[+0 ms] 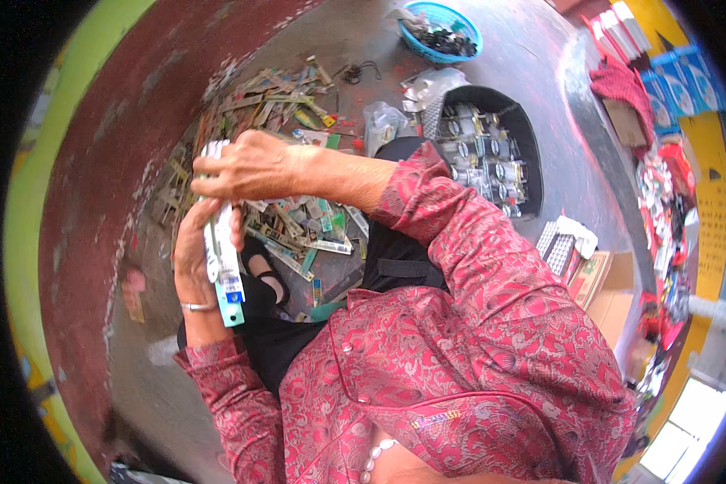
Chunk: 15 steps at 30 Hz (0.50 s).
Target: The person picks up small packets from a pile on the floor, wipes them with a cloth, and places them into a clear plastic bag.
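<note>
A long, narrow white package (227, 270) with a teal end and a small hole in it is held upright between my two hands. My left hand (190, 238) is closed around its middle, thumb on one side and fingers on the other. At its far end, my right hand (250, 167) pinches with bent fingers, which hide part of that end. Beyond and beneath the hands, a loose heap of similar narrow strips and packages (278, 101) lies on the floor, some with green or yellow parts.
A black tub (532, 153) full of clear-and-silver pieces stands to the right of my knee, near crumpled clear plastic bags (385, 125). Farther off is a blue basket (427, 55) holding dark items. A cardboard box (609, 298) sits at right. A maroon wall (81, 242) curves along the left.
</note>
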Available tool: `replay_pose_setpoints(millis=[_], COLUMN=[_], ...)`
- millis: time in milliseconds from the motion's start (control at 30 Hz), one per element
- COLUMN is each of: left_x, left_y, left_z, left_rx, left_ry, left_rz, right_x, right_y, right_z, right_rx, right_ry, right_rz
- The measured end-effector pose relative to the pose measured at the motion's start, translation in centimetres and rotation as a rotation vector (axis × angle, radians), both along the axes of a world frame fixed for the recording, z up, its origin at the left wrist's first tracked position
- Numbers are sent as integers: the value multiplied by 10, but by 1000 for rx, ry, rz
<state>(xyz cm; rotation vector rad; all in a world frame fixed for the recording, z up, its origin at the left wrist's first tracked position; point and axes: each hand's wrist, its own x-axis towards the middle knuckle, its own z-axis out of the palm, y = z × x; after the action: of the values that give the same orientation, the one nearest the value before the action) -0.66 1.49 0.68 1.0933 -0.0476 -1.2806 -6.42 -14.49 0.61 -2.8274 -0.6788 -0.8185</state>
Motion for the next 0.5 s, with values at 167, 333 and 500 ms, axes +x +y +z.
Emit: replay_pose_setpoints(millis=[167,333,500], left_x=[-17,-31,1], left_y=[5,5,0], left_z=[12,16,10], left_rx=[-57,-86,-131], left_ry=[-46,-229,-48], left_rz=[36,98,-191], right_x=[-2,-1,-2], right_y=[1,4,-13], right_z=[0,-6,-1], right_rx=[45,73,135], right_ry=[-75,-6,-7], right_rz=[21,40,-77])
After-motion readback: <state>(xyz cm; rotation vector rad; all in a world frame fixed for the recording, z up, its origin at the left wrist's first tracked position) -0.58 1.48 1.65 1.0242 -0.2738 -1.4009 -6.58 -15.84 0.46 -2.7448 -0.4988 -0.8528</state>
